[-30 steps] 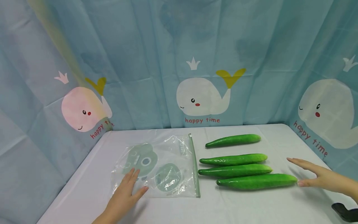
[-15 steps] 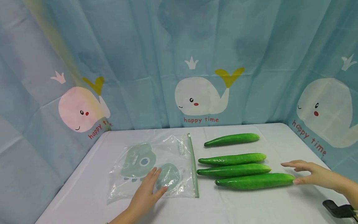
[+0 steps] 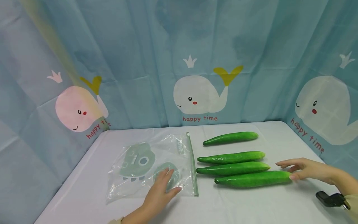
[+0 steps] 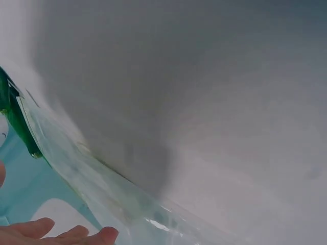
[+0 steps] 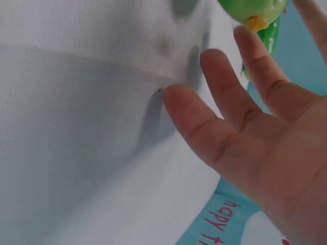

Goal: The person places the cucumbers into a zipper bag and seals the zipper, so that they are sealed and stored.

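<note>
A clear zip bag (image 3: 173,149) with a pale green cartoon print and a green zip edge lies flat on the left half of the table. My left hand (image 3: 158,191) is over its front part, fingers spread and nothing held; whether it touches the plastic I cannot tell. Several green cucumbers (image 3: 233,169) lie side by side to the right of the bag. At the light tip of the nearest cucumber (image 3: 253,179) is my right hand (image 3: 307,169), its fingers extended and loosely bent. In the right wrist view, the cucumber's yellow end (image 5: 256,23) appears just beyond the fingertips.
A white cloth covers the table (image 3: 223,205). Behind and at both sides hangs a blue curtain (image 3: 156,93) printed with whales. One cucumber (image 3: 230,138) lies apart at the back. A black device (image 3: 331,199) sits by the right wrist.
My left hand has moved right across the bag, toward its zip edge. My right hand has shifted slightly left, closer around the nearest cucumber's end. The cucumbers stay in place on the table.
</note>
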`<state>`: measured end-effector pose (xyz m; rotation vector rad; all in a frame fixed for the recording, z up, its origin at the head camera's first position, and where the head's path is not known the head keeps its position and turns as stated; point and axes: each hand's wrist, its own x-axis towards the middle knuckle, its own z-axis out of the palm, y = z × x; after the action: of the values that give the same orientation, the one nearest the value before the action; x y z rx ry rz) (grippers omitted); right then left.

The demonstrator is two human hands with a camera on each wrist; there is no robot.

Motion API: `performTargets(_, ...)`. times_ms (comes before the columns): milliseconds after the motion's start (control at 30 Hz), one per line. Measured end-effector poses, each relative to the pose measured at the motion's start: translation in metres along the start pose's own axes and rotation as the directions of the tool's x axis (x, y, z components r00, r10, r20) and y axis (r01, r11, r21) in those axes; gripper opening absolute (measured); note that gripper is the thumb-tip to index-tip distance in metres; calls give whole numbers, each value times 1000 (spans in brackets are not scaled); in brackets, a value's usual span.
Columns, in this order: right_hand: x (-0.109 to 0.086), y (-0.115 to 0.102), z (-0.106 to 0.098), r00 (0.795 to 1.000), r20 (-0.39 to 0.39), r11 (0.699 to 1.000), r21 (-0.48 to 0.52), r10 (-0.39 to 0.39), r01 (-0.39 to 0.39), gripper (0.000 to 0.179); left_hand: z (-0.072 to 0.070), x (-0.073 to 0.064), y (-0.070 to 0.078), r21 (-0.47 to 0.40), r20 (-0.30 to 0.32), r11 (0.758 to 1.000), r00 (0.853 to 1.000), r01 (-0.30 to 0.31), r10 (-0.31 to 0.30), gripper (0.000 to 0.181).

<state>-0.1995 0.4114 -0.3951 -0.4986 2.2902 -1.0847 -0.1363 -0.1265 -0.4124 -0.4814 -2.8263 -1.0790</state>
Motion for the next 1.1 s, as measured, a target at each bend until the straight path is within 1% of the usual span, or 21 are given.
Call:
performTargets(133, 4, -1, -3, 999, 42, 998, 50, 29, -32, 46, 4, 6, 2, 16, 8, 1000, 1000, -25, 25, 68)
performTargets(233, 6, 0, -4, 996, 76, 995, 82, 45, -51, 45, 7, 12, 3, 23, 9, 999, 1000, -22, 22, 68)
performTargets(300, 7, 1, -4, 994, 91, 994, 90, 53, -61, 44, 9, 15, 5, 20, 11, 1000, 1000, -13, 12, 69)
performTargets(433, 9, 0, -3, 992, 100, 993, 88, 72, -81, 44, 16, 25, 11, 24, 16, 999, 1000, -26, 25, 73)
performTargets(533, 10, -2, -1, 992, 99, 991, 101, 80, -90, 41, 24, 31, 17, 57, 23, 997, 999, -45, 44, 76)
performTargets(667, 10, -2, 2, 992, 107, 985, 154, 63, -79, 37, 33, 36, 21, 113, 26, 992, 998, -57, 54, 80)
performTargets(833, 11, -1, 4, 992, 118, 979, 192, 49, -71, 36, 38, 42, 23, 156, 29, 988, 1000, -14, 9, 85)
performTargets(900, 11, -1, 3, 992, 117, 981, 177, 54, -75, 36, 37, 45, 25, 168, 37, 986, 999, 11, -18, 88)
performTargets(1000, 11, -2, 3, 991, 116, 986, 148, 64, -81, 38, 38, 50, 27, 203, 58, 979, 997, 28, -41, 93)
performTargets(1100, 12, -3, 4, 992, 107, 991, 110, 70, -82, 40, 41, 54, 29, 234, 74, 972, 996, 25, -44, 96)
